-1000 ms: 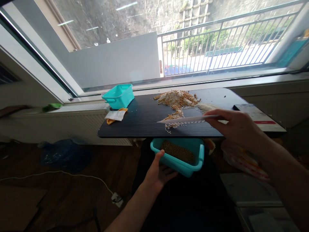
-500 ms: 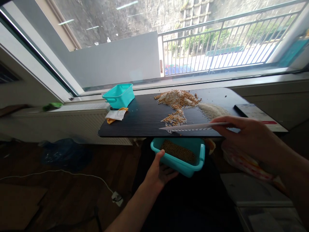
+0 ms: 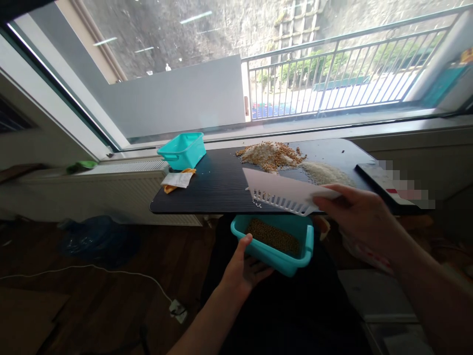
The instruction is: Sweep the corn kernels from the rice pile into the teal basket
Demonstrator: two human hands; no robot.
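My left hand (image 3: 242, 268) grips the underside and near rim of a teal plastic bin (image 3: 291, 261) holding brown beans, just below the front edge of a black tabletop (image 3: 214, 185). My right hand (image 3: 356, 214) is closed on a white slotted scraper (image 3: 284, 192), tilted up at the table's front edge above the bin. Behind it lie a mixed heap of beans and white rice (image 3: 271, 154) and a separate patch of rice (image 3: 325, 172).
A second teal bin (image 3: 183, 149) stands at the table's far left, beside a white-and-orange packet (image 3: 178, 179). A flat dark device (image 3: 388, 185) lies on the right end. A window with a railing is behind, a radiator to the left, a white cable on the floor.
My right hand drew the scraper toward the table's front edge and tilted it up; the small clump of beans and rice near the edge is no longer seen on the table. The left hand stays.
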